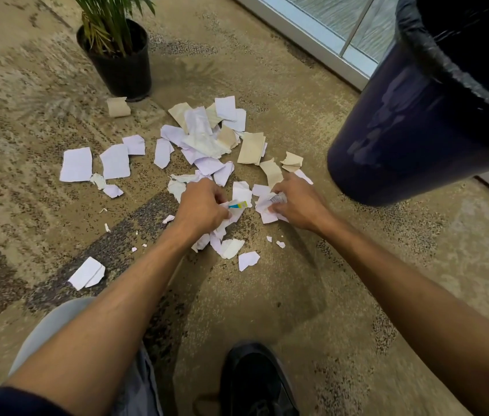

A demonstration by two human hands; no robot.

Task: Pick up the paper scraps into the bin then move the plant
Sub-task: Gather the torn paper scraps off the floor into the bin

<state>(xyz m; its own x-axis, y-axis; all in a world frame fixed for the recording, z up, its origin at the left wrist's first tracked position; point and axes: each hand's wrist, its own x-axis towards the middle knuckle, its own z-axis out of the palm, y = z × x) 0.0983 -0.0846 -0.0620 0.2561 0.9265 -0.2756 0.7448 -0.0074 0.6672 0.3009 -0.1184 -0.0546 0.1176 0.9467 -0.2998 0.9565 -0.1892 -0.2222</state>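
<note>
The left hand (199,205) clutches white paper scraps (207,139) (one with a coloured stripe); the right hand (295,202) clutches a crumpled wad. More scraps litter the carpet (297,295) between the potted plant (117,46) and dark bin (411,121).

Your left hand (200,205) and right hand (297,202) were both down among the paper scraps (204,139), w/ a narrow gap between them. The bin (411,127) stood close on the right, tall, its black-lined rim well above floor level, so you'd have had to lift up and over to reach its mouth. The window frame (306,40) closed off the far right behind it. The plant (117,52) blocked the far left, leaves hanging over its pot. Open carpet (26,85) lay left and nr you, apart from your shoe (255,382).
</note>
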